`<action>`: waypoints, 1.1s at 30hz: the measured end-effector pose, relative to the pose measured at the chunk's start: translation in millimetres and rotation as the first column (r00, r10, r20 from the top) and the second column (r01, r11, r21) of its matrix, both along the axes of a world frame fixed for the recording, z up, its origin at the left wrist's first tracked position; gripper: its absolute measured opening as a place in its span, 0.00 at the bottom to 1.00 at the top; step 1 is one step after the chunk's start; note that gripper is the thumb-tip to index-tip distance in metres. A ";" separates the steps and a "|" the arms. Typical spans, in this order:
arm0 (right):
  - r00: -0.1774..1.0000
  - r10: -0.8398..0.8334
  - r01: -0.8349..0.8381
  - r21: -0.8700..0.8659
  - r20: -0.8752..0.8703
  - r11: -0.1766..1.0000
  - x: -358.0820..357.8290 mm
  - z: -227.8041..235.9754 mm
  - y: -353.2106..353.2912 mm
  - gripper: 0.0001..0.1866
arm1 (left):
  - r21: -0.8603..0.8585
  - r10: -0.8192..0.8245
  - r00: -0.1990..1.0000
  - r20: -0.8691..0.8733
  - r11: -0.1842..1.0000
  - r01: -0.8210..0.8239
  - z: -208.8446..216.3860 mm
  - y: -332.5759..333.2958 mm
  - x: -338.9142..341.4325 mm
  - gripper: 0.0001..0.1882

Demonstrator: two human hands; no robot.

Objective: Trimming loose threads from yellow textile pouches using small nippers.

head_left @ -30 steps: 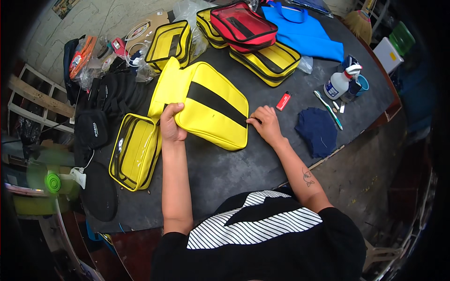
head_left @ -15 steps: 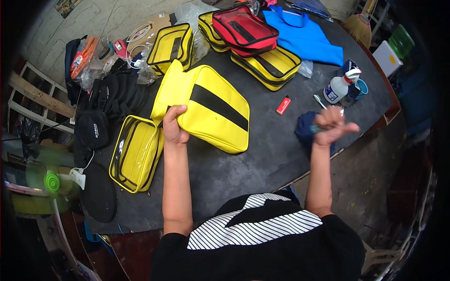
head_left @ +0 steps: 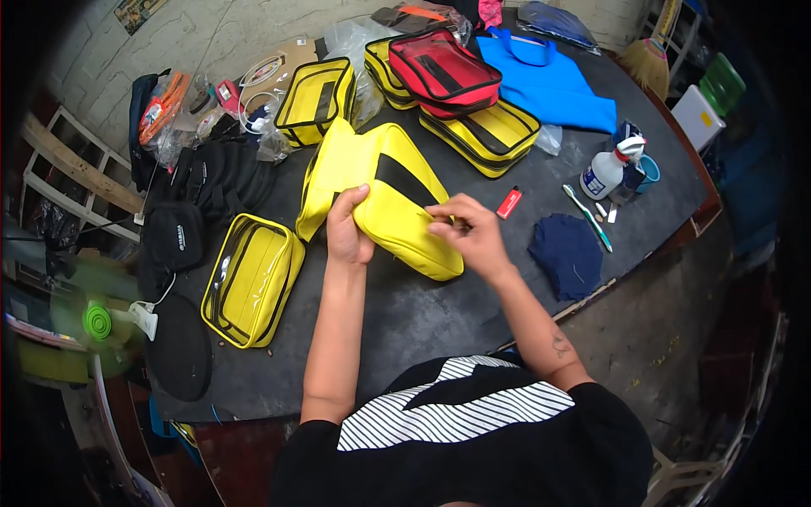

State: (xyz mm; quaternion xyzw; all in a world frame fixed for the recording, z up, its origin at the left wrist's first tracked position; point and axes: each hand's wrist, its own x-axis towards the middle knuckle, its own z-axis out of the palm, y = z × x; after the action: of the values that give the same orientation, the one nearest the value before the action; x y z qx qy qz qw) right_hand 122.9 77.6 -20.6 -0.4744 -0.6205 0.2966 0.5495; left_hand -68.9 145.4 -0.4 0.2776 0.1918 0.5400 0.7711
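Note:
A yellow pouch [head_left: 405, 232] with a black stripe across it is held tilted above the table. My left hand [head_left: 351, 226] is closed on its near left edge, thumb on top, and the other fingers are partly hidden. On the pouch's right side, by the stripe, my right hand [head_left: 471, 232] touches the surface with thumb and index finger pinched. Whatever lies between those fingertips is too small or hidden to make out. To the left of my left forearm, a yellow pouch with a clear window [head_left: 253, 279] rests on the table.
Farther back lie a red clear-topped pouch [head_left: 448, 72], more yellow pouches [head_left: 486, 139] and a blue bag [head_left: 549, 84]. On the right are a red lighter [head_left: 509, 203], a toothbrush [head_left: 589, 218], a navy cloth [head_left: 568, 258] and a spray bottle [head_left: 604, 173]. Black pouches [head_left: 173, 232] crowd the left.
My right hand has come from above the navy cloth leftward to the held pouch, and its fingers have closed in a pinch. The pouch in my left hand has shifted slightly right and turned.

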 end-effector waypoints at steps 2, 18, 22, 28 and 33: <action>0.995 -0.098 0.091 0.159 0.031 0.983 -21.0 -2.6 6.8 0.08 | 0.005 0.001 1.000 0.014 1.000 -0.001 -0.5 -1.9 4.0 0.09; 0.612 0.306 -0.365 0.083 -0.729 0.927 64.6 18.5 -17.5 0.08 | 0.008 0.127 0.984 0.124 0.992 -0.129 26.6 2.0 40.7 0.15; 0.884 -0.145 0.086 0.150 0.444 0.985 20.5 24.2 -24.7 0.25 | -0.021 0.166 0.985 0.045 0.986 -0.166 32.5 13.3 50.3 0.15; 0.976 -0.208 0.208 0.000 -0.070 0.978 9.8 3.1 1.9 0.11 | 0.194 -0.193 0.867 -0.459 0.931 0.310 52.3 1.4 38.3 0.18; 0.957 -0.260 0.246 -0.116 -0.128 0.962 -1.2 13.5 8.3 0.10 | 0.424 0.168 0.848 -0.502 0.903 0.072 35.4 -10.9 51.1 0.22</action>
State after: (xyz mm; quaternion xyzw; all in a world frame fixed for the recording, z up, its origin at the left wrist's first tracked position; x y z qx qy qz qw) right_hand 121.7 85.9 -7.1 -0.5541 -0.4984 0.2872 0.6017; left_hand -17.8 134.5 35.0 0.5717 0.2799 0.4911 0.5947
